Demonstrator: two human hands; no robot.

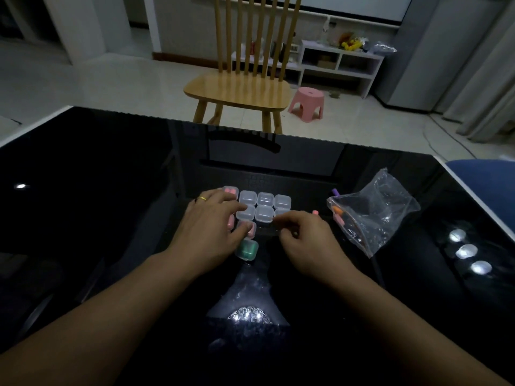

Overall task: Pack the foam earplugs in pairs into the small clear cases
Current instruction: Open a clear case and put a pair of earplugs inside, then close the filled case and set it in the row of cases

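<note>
**Cases kept in a tight block so both hands can work the near row**

The small clear cases (264, 206) sit packed edge to edge in a block on the dark glossy table (111, 168), which likely keeps them from sliding and makes filled ones easy to tell from empty. Several on the left and near side already show colour inside: a pink-filled case (230, 191) at the far left corner, another with pink under the left fingers, and a green-filled case (246, 249) nearest the person. The middle and right cases look empty.

The left hand (211, 227) lies over the left side of the block, fingers spread and fairly straight, seemingly steadying it. The right hand (303, 232) hovers at the block's near right edge with fingers curled together; whether it pinches an earplug or a lid cannot be told.

The supply sits within right-hand reach: a clear plastic bag (373, 213) holding foam earplugs (338, 211), with one loose pink earplug (315, 212) lying on the table between bag and cases.
</note>
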